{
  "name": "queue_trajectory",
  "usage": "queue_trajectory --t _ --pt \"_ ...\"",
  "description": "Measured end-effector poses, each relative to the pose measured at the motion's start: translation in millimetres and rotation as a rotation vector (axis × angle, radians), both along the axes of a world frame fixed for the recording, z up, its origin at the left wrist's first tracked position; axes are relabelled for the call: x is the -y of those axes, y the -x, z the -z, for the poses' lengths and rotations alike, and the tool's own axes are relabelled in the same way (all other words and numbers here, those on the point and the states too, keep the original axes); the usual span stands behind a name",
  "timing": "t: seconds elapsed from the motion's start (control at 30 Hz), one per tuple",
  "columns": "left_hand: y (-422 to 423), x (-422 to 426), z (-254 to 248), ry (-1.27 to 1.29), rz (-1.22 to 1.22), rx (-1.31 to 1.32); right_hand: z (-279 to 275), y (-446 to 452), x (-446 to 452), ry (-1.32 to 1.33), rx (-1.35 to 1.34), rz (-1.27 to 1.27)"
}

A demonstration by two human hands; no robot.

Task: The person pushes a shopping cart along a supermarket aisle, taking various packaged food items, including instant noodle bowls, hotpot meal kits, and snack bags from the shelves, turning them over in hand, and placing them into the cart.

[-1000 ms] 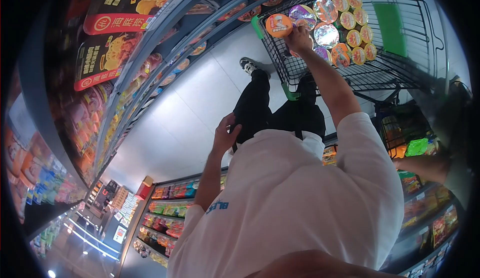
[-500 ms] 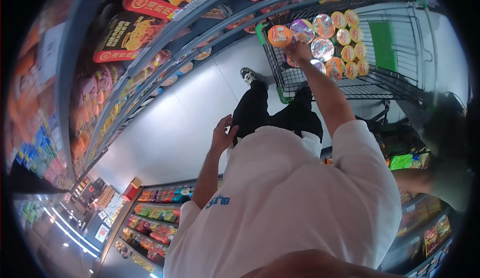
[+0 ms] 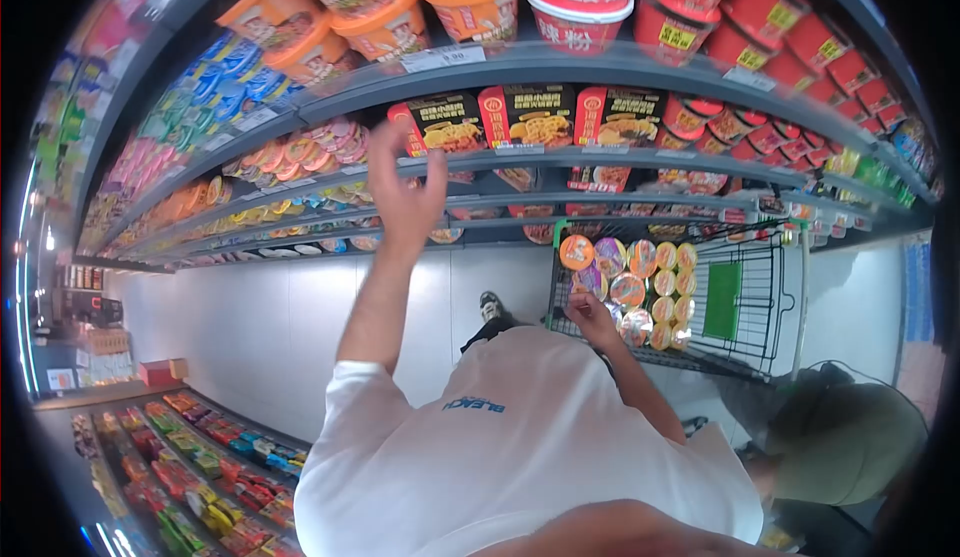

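My left hand [image 3: 405, 182] is raised in front of the shelf, fingers apart and empty, close to a black and red noodle box [image 3: 440, 127]. Above it, orange tubs [image 3: 470, 2] and red-and-white bowls [image 3: 577, 22] stand on the upper shelf. My right hand [image 3: 590, 312] is over the near left part of the shopping cart [image 3: 760, 302], beside a purple-lidded cup [image 3: 590, 280]; its fingers look loosely spread with nothing visible between them. An orange-lidded cup [image 3: 577, 252] sits at the cart's left corner, next to rows of small yellow-rimmed cups [image 3: 663, 309].
Red tubs [image 3: 765, 12] fill the shelf's right side. Blue-lidded cups [image 3: 225, 82] stand at the left. Another person [image 3: 850, 442] is at the lower right, near the cart. Behind me at the lower left is a snack shelf [image 3: 200, 457].
The view has tilted up toward the shelves. My left hand has risen from beside my leg to the shelf front. My right hand remains at the cart, a little lower than the orange-lidded cup.
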State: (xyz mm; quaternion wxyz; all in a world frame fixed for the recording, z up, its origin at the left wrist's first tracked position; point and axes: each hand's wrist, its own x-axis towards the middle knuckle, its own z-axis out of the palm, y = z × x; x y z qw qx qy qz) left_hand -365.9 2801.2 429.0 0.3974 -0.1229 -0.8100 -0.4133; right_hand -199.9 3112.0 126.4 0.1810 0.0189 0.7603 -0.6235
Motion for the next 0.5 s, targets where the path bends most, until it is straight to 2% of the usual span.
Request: queue_trajectory --t 0.03,0.1,0.17,0.2,0.27,0.3,0.37,0.4,0.43,0.47,0.5 --pt "14.8 -0.6 -26.8 0.013 -0.039 -0.094 -34.8 9.6 3.5 -0.007 -0.023 -0.004" --pt "37.2 -10.2 -74.1 0.072 -0.084 -0.209 -110.3 34.4 10.4 0.307 -0.009 -0.015" --pt "67.8 -22.7 -94.8 0.3 -0.143 -0.344 -196.9 54.2 17.9 0.34 -0.179 -0.109" --pt "74.8 -34.6 -97.6 0.294 -0.135 -0.35 -241.4 58.9 23.2 0.499 -0.265 -0.149" --pt "81.8 -56.5 -98.8 0.462 -0.344 -0.174 -322.3 57.9 34.0 0.816 -0.407 -0.27" --pt "85.2 -59.9 -95.9 0.458 -0.337 -0.176 -357.8 52.6 37.8 0.972 -0.466 -0.35" --pt "97.2 -66.7 -80.6 0.486 -0.39 -0.146 -419.5 35.0 43.3 1.093 -0.482 -0.488" --pt "107.5 -67.9 -72.7 0.419 -0.383 -0.264 -444.7 27.1 52.0 1.202 -0.524 -0.553" --pt "110.4 -69.4 -69.9 0.424 -0.365 -0.254 -461.4 22.8 63.0 1.312 -0.564 -0.614" --pt "111.0 -70.8 -66.6 0.372 -0.374 -0.308 -467.4 31.9 72.9 1.366 -0.722 -0.829" --pt "110.7 -73.0 -63.7 0.318 -0.385 -0.359 -482.9 29.9 81.6 1.449 -0.745 -0.925"
